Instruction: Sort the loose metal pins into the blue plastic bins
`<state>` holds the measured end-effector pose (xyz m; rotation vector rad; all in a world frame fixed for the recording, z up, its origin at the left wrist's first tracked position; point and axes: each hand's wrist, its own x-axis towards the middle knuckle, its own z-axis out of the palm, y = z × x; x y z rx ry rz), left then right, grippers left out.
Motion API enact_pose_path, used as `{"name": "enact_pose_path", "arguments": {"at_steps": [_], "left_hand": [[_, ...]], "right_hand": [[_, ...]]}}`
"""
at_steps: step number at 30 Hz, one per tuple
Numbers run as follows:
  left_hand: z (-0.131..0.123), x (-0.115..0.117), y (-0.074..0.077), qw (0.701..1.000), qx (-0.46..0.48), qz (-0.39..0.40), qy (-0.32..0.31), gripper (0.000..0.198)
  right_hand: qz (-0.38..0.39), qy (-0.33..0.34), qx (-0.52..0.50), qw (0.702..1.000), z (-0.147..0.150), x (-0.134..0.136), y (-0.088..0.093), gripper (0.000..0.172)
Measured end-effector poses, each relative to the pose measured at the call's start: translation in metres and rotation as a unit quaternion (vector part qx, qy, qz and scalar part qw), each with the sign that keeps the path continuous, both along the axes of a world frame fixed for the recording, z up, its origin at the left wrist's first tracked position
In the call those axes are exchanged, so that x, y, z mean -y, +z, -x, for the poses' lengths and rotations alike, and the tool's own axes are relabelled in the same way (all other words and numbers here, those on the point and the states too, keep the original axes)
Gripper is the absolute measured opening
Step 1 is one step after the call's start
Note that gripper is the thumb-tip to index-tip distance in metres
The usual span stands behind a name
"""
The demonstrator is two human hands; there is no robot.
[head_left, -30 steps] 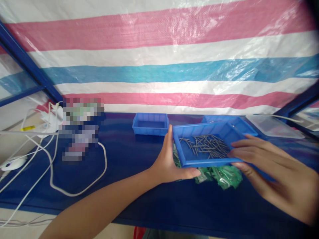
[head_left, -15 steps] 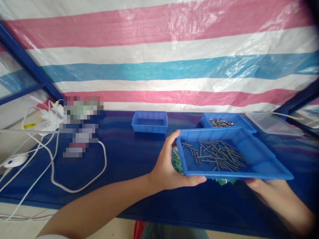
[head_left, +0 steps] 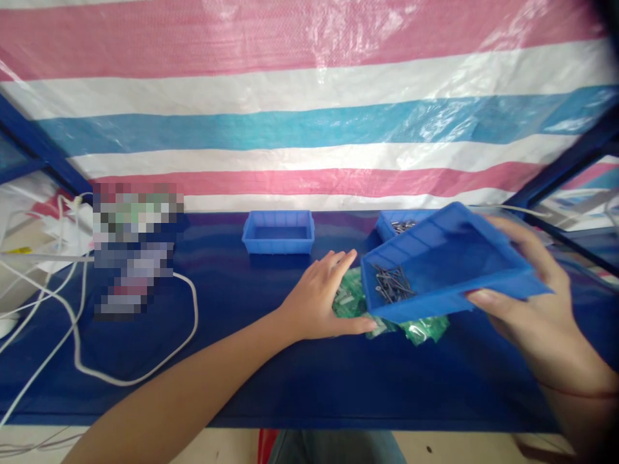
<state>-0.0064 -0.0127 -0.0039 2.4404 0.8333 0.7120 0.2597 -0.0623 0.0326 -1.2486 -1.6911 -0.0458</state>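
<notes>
My right hand (head_left: 536, 303) grips the right end of a blue plastic bin (head_left: 445, 258), thumb on the near wall and fingers behind the far side. The bin is tilted down to the left, and nails (head_left: 393, 283) lie heaped in its low left end. Just left of that end is my left hand (head_left: 319, 296), its fingers and thumb spread apart. Whether its thumb touches the bin I cannot tell. Under the bin, green plastic packets (head_left: 425, 328) lie on the table, partly hidden by the bin and my left hand.
A small blue bin (head_left: 278, 233) stands at the back middle of the dark blue table (head_left: 290, 386). Behind the held bin, another blue bin (head_left: 387, 225) contains metal pieces. White cables (head_left: 193, 316) run across the left side. A striped plastic sheet (head_left: 290, 129) hangs behind.
The bin has gone from nearly level to tilted down leftward, and its nails have slid into a heap at the left end. My left hand has let go; my right hand has risen.
</notes>
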Motion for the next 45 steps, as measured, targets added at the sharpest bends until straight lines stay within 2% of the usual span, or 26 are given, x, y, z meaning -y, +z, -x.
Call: {"name": "enact_pose_path", "arguments": {"at_steps": [3,10,17,25,30,34,38,40,43,45], "left_hand": [[-0.001,0.0,-0.001,0.998,-0.055,0.005,-0.012,0.106],[-0.002,0.003,-0.002,0.994,-0.104,-0.025,-0.014,0.095],[-0.003,0.001,-0.004,0.99,-0.099,-0.088,-0.045,0.084],[-0.003,0.002,-0.013,0.982,-0.106,-0.141,-0.061,0.057],[-0.003,0.001,-0.012,0.982,-0.097,-0.148,-0.061,0.05],[-0.002,0.001,-0.01,0.985,-0.092,-0.136,-0.053,0.053],[-0.002,0.002,-0.009,0.988,-0.09,-0.118,-0.047,0.056],[-0.002,0.003,-0.008,0.989,-0.089,-0.109,-0.045,0.056],[-0.002,0.003,-0.006,0.99,-0.088,-0.098,-0.043,0.056],[-0.002,0.002,-0.006,0.991,-0.087,-0.096,-0.044,0.056]], "right_hand": [[0.013,0.061,-0.018,0.998,0.001,-0.003,0.017,0.074],[0.03,0.122,0.089,0.988,0.017,-0.014,0.044,0.072],[0.056,0.145,0.147,0.977,0.042,-0.02,0.053,0.067],[0.059,0.165,0.187,0.967,0.058,-0.023,0.061,0.066],[0.041,0.16,0.228,0.959,0.062,-0.024,0.074,0.064],[0.016,0.128,0.256,0.958,0.053,-0.027,0.085,0.063],[-0.033,0.052,0.258,0.964,0.034,-0.034,0.1,0.074],[-0.032,0.041,0.242,0.969,0.025,-0.041,0.107,0.08],[-0.008,0.047,0.206,0.977,0.019,-0.059,0.105,0.086],[0.016,0.052,0.193,0.98,0.02,-0.074,0.094,0.093]]}}
